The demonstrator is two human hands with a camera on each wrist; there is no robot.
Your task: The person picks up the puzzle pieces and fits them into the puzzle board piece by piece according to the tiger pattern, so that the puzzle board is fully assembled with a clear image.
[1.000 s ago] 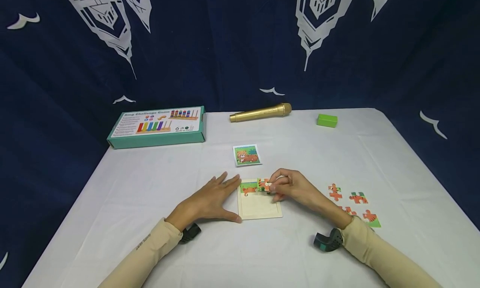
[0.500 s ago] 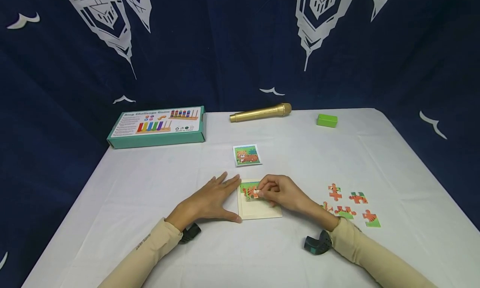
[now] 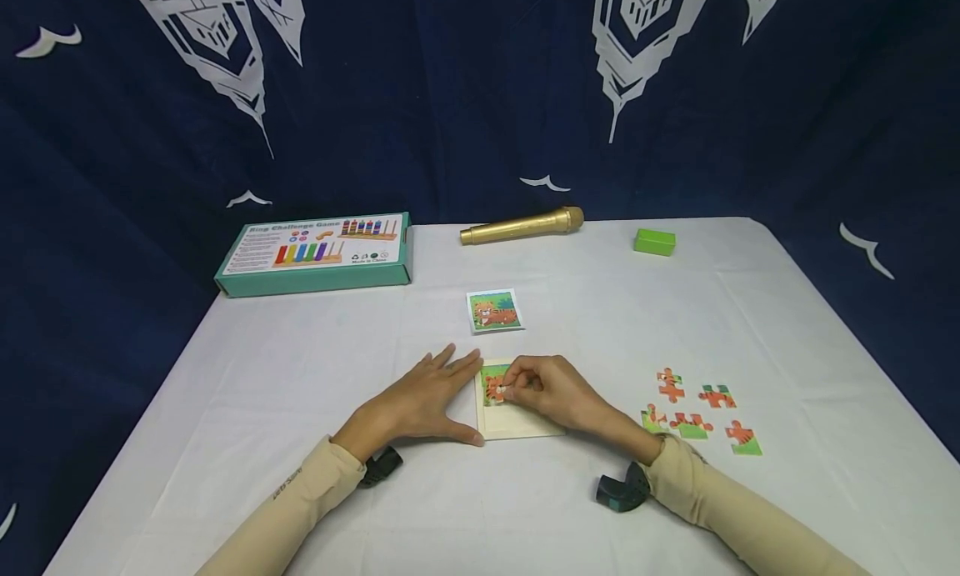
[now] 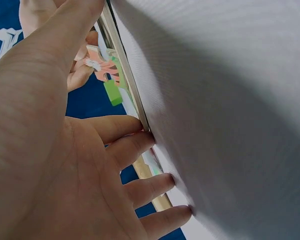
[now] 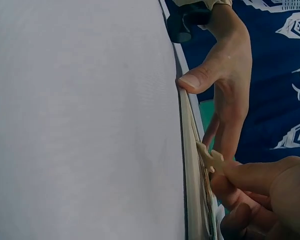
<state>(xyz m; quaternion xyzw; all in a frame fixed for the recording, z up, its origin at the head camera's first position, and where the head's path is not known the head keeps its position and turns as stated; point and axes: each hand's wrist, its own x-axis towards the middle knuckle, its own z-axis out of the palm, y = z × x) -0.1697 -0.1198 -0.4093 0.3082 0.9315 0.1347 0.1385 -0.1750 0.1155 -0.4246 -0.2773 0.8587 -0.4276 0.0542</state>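
Note:
The left hand (image 3: 422,399) lies spread at the left edge of a pale wooden puzzle tray (image 3: 517,426), its index finger and thumb touching the rim. Between thumb and fingertips the right hand (image 3: 558,393) pinches a tiger-face puzzle piece (image 3: 495,389) over the upper left of the tray. In the right wrist view the pinched piece (image 5: 211,159) stands tilted at the tray (image 5: 189,175). The left wrist view shows the same piece (image 4: 104,66) above the tray's surface. How far it touches the tray, I cannot tell.
Several loose puzzle pieces (image 3: 692,426) lie at the right, near the right forearm. Behind the tray is a tiger picture card (image 3: 495,311). Farther back are a green game box (image 3: 315,259), a gold microphone (image 3: 521,226) and a green block (image 3: 654,242).
The right hand has moved left and slightly toward the person with the pinched piece, from the tray's upper right to its upper left. The left hand has not moved.

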